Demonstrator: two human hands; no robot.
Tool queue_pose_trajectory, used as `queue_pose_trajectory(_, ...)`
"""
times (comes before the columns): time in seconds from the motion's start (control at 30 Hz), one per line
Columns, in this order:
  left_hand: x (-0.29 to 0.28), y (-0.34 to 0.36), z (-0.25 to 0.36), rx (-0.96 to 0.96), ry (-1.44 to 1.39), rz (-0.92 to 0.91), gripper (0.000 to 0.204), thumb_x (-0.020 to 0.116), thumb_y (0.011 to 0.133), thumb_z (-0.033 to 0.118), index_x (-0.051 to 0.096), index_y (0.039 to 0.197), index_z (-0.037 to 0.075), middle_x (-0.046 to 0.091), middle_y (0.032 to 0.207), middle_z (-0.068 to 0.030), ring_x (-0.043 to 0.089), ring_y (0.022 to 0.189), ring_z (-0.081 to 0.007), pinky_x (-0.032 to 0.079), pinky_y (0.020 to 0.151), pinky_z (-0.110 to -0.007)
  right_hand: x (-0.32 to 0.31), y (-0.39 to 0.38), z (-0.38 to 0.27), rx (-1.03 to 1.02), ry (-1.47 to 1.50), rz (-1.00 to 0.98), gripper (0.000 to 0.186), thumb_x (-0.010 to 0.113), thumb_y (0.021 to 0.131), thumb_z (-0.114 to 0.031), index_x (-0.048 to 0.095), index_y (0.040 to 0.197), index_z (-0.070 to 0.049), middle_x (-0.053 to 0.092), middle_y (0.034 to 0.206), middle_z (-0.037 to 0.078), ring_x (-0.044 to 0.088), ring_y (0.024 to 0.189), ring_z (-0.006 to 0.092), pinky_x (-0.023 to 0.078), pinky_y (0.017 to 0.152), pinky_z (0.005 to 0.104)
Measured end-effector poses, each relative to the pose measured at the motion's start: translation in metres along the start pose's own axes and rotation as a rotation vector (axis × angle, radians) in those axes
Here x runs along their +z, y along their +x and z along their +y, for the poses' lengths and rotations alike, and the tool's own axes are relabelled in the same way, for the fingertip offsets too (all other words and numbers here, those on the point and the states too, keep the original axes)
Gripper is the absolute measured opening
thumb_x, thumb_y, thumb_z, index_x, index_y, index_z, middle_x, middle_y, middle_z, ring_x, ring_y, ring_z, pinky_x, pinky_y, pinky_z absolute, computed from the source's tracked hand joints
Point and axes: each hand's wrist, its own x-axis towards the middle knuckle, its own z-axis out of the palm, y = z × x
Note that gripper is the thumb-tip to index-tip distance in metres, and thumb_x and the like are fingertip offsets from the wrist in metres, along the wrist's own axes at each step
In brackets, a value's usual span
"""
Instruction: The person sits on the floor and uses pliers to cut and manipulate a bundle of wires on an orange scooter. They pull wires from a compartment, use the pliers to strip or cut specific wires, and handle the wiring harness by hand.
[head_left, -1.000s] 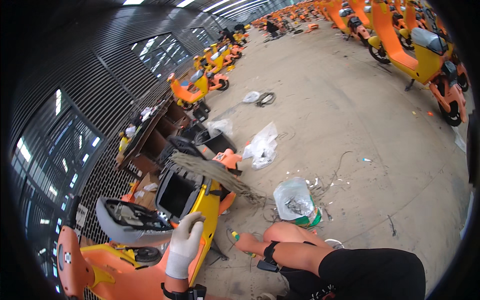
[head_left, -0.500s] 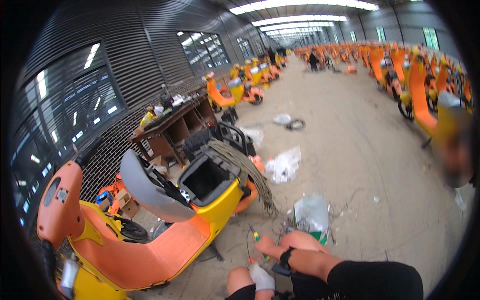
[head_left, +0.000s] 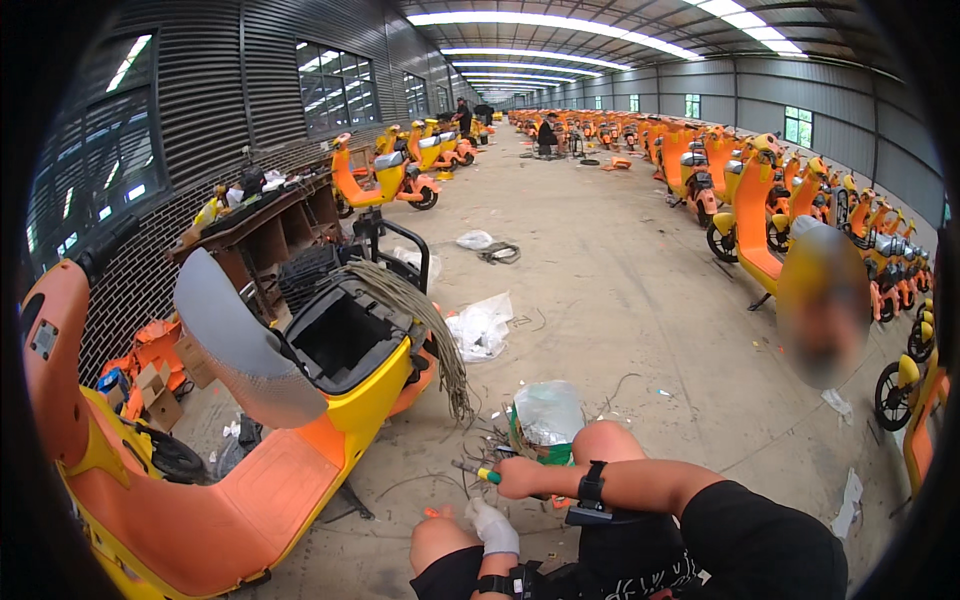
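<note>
My right hand [head_left: 517, 478] is closed around a hand tool [head_left: 487, 475] with a yellow-and-green handle, its narrow grey end pointing left; the exact kind is not clear. My left hand [head_left: 492, 527], in a white glove, is lower and closer, beside my bent knee. Its fingers are pinched together, with a thin dark wire [head_left: 466, 488] running to them. Small orange pieces [head_left: 437, 512] lie just left of the glove. To the left stands an orange-and-yellow scooter [head_left: 270, 500] with its grey seat [head_left: 240, 345] tipped up over an open dark storage box [head_left: 345, 335].
Grey-brown cords [head_left: 430, 320] drape over the scooter's rear. A clear plastic bag [head_left: 550, 412] and wire scraps lie ahead of my hands. White plastic [head_left: 480, 325] lies further off. A cluttered workbench [head_left: 270, 230] lines the left wall; rows of scooters [head_left: 755, 230] fill the right. People work far back.
The view has swung right and levelled, so the scooter sits further left in it. The tool in my right hand has tilted from steep to nearly flat. Both hands keep their holds.
</note>
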Motion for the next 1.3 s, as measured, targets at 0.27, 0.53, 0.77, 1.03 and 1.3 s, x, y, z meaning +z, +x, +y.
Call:
queue_pose_trajectory(0.27,-0.074,-0.027,0.115,0.033,0.108,-0.315,0.031,0.055,0.085,0.027,0.06,0.105,0.004,0.065,0.086,-0.0109,0.06,0.071,-0.0211,0.048,0.061,-0.034,0.069,-0.027,0.044,0.262,0.232,0.028,0.036,0.059,0.072,-0.022,0.069,0.099,-0.001,0.068,0.093,0.024,0.067,0.09,0.0386,0.052,0.079,0.0464)
queue_pose_trajectory(0.53,-0.042,-0.041,0.094,0.039,0.074,-0.338,0.034,0.051,0.088,0.023,0.06,0.111,-0.001,0.067,0.1,-0.0175,0.064,0.092,-0.0293,0.05,0.081,-0.039,0.111,-0.033,0.11,0.324,0.455,0.114,0.042,0.066,0.074,-0.029,0.065,0.106,-0.003,0.071,0.081,0.016,0.069,0.077,0.0318,0.054,0.073,0.041)
queue_pose_trajectory(0.77,-0.051,-0.062,0.145,0.339,0.329,-0.311,0.043,0.046,0.093,0.03,0.057,0.119,-0.002,0.061,0.117,-0.0259,0.057,0.111,-0.0408,0.043,0.097,-0.045,0.117,-0.044,0.096,0.186,0.563,0.053,0.025,0.063,0.077,-0.024,0.064,0.092,-0.005,0.069,0.077,0.015,0.068,0.072,0.0296,0.053,0.067,0.0401)
queue_pose_trajectory(1.03,-0.054,-0.046,0.105,0.621,0.753,-0.497,0.034,0.043,0.094,0.031,0.061,0.103,0.004,0.064,0.102,-0.0264,0.061,0.094,-0.0461,0.047,0.085,-0.053,0.114,-0.05,0.11,-0.043,0.429,0.053,0.03,0.061,0.076,-0.027,0.063,0.099,-0.008,0.066,0.086,0.023,0.062,0.084,0.0426,0.048,0.074,0.0506)
queue_pose_trajectory(1.3,-0.06,-0.031,0.116,0.846,0.59,-0.808,0.028,0.045,0.097,0.026,0.058,0.093,0.003,0.058,0.07,-0.0143,0.062,0.068,-0.0324,0.049,0.064,-0.046,0.095,-0.056,0.112,-0.011,0.311,0.057,0.034,0.06,0.074,-0.026,0.063,0.103,-0.009,0.067,0.092,0.023,0.064,0.089,0.0414,0.049,0.079,0.0506)
